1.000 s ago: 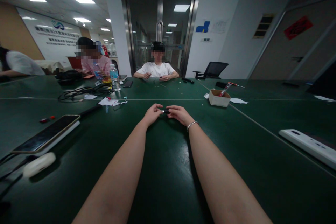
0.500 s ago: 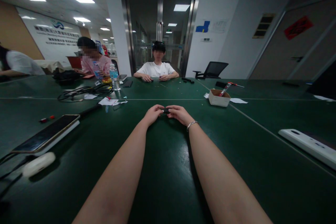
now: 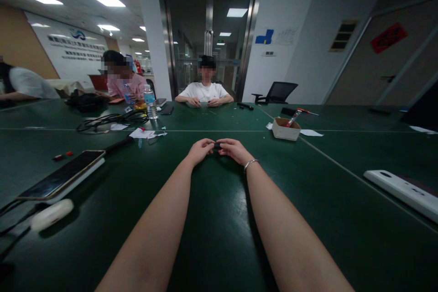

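Between my fingertips, just above or on the green table (image 3: 219, 219), is a small dark object (image 3: 217, 146), too small and dark to name. My left hand (image 3: 201, 151) pinches its left end with thumb and fingers. From the other side my right hand (image 3: 235, 150) grips its right end, the fingers curled around it. A silver bracelet (image 3: 251, 164) circles my right wrist. The fingers of both hands hide most of the object.
To the left lie a phone (image 3: 63, 173), a white rounded device (image 3: 52, 215) and black cables (image 3: 102, 121). A water bottle (image 3: 150, 105) stands beyond. On the right are a small box (image 3: 286, 130) and a white power strip (image 3: 404, 191). A person (image 3: 204, 91) sits opposite.
Both my hands stay on the small dark object, with almost no shift. A light spot seen on it before no longer shows. The person opposite has moved their hands slightly.
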Tool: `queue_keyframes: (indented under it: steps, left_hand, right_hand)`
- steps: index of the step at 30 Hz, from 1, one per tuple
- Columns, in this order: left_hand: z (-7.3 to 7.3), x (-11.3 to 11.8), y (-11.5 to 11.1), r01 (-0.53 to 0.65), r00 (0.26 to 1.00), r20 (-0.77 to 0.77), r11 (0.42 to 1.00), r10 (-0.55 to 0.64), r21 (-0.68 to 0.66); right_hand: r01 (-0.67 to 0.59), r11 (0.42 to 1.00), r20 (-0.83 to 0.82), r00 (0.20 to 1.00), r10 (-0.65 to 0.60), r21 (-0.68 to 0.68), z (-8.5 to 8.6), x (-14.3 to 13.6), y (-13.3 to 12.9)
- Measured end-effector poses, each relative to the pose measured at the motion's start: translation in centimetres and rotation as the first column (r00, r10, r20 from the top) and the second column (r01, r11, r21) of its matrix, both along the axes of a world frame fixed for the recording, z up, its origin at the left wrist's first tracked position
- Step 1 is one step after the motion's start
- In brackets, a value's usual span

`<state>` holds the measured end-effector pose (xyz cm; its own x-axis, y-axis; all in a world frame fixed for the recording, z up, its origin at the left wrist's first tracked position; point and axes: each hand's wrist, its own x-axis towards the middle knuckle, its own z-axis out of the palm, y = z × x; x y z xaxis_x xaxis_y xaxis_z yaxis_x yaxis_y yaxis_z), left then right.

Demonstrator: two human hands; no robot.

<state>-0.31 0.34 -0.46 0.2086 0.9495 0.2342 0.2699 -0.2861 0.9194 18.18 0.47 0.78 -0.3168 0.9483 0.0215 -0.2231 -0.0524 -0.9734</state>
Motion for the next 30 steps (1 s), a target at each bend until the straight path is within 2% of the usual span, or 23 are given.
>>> queue_keyframes:
  steps: [15, 19, 23, 30]
  left_hand:
    - [0.24, 0.19, -0.18, -0.010, 0.998, 0.054, 1.000, 0.012, -0.029]
    - [0.33, 0.18, -0.20, -0.060, 0.996, 0.058, 0.998, 0.061, -0.009]
    - [0.44, 0.11, -0.23, -0.029, 0.999, 0.041, 0.998, 0.031, -0.052]
    - [0.53, -0.07, -0.31, -0.071, 0.997, 0.012, 0.996, 0.071, -0.050]
  right_hand:
    - [0.012, 1.000, 0.014, 1.000, -0.012, 0.000, 0.03, -0.07, 0.06]
    - [0.021, 1.000, 0.008, 1.000, -0.021, -0.005, 0.15, -0.06, -0.06]
    - [0.028, 1.000, 0.004, 1.000, -0.028, -0.011, 0.21, -0.07, -0.12]
    - [0.025, 1.000, -0.003, 1.000, -0.025, -0.014, 0.07, -0.13, 0.00]
